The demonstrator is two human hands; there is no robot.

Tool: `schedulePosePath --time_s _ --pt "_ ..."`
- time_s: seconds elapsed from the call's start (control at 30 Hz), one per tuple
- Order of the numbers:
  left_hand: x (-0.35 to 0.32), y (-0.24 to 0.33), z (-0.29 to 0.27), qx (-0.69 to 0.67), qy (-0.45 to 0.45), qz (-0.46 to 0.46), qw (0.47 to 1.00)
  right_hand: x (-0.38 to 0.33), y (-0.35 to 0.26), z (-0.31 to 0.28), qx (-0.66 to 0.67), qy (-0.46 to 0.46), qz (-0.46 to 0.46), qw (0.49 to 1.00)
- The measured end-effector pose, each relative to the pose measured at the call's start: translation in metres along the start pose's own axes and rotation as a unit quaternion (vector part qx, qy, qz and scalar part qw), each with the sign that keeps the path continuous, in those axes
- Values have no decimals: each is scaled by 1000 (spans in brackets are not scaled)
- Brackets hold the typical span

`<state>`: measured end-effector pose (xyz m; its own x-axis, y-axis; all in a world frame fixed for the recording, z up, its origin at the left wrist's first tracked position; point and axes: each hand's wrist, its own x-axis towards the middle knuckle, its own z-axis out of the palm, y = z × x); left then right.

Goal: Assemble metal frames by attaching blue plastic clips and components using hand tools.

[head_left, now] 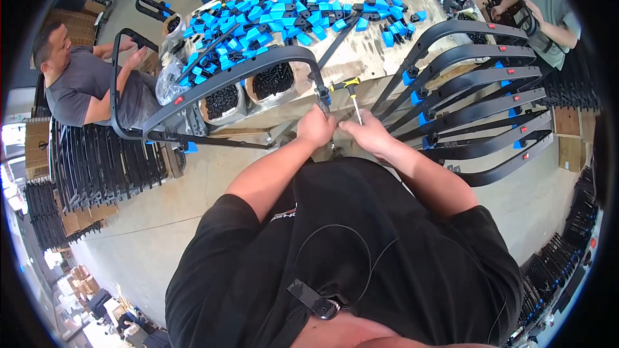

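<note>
- The end of a curved black frame (225,80) is gripped by the left hand (316,127) at the near edge of the table (361,51).
- A yellow-handled screwdriver (353,93) is grasped by the right hand (369,132), just right of that frame end.
- Bare floor (161,206) is left below the table edge.
- Blue clips (290,6) are heaped on the tabletop; open boxes of black screws (248,93) are set under the frame.
</note>
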<state>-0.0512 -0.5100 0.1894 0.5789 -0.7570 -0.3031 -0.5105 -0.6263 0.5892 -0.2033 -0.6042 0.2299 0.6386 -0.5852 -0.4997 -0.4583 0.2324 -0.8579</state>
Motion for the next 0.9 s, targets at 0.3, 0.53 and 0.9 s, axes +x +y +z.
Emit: schedulePosePath --time_s 0.3,0.53,0.9 --pt "-13 -26 -40 -374 -55 -48 925 49 40 -3 127 102 -43 986" --pt "-22 -110 -126 -392 70 -189 897 61 61 -2 275 201 -19 940" --pt "0 -247 -173 -350 210 -189 893 11 61 44 -118 88 12 989"
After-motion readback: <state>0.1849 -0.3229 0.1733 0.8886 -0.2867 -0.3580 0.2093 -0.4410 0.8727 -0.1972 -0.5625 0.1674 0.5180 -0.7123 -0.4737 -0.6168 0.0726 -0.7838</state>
